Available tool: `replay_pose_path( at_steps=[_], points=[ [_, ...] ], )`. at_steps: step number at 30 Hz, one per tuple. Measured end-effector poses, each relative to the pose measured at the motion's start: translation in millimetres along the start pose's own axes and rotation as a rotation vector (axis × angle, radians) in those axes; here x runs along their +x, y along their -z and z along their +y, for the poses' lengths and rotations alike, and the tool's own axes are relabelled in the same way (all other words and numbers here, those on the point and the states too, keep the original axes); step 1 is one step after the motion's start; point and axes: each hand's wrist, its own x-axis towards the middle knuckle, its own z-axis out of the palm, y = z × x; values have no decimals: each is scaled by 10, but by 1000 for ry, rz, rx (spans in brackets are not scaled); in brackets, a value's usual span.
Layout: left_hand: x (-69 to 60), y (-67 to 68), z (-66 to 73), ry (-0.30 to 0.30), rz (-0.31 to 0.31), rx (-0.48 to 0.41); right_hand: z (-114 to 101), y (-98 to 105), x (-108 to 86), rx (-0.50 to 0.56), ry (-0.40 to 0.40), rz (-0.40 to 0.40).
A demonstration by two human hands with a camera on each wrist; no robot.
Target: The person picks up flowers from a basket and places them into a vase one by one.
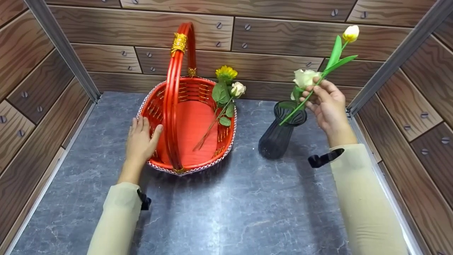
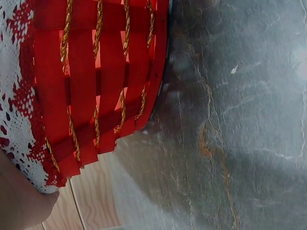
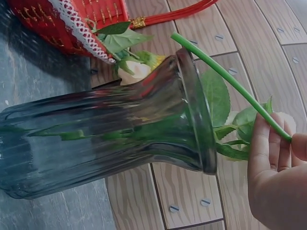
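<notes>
Resting on the left rim of the basket [image 1: 194, 113], the left hand [image 1: 139, 141] is laid with its fingers nearly straight and thumb spread; no flower is held by it. Along the basket's right side, a sunflower [image 1: 226, 73] and a rosebud [image 1: 238, 89] are left, their stems leaned inside and their heads raised past the rim; neither is touched. Farther right, the vase [image 1: 277, 141] is stood on the grey surface [image 1: 212, 219], and a white rose [image 1: 304, 78] is already set in it. Above the vase, the tulip [image 1: 334, 55] is pinched by its stem between the thumb and fingers of the right hand [image 1: 329, 104]. In the right wrist view its lower end is seen outside the rim, so it is judged not yet placed. With one flower placed, one held and two in the basket, the work is judged only partly done.
</notes>
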Motion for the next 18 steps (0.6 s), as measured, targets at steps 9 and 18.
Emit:
replay_pose_path(
  at_steps=[9, 18],
  points=[
    [-4, -4, -8, 3, 1, -14, 3, 53, 18, 38, 38, 64],
    [-5, 0, -16, 7, -7, -21, 17, 108, 21, 67, 72, 108]
  ],
)
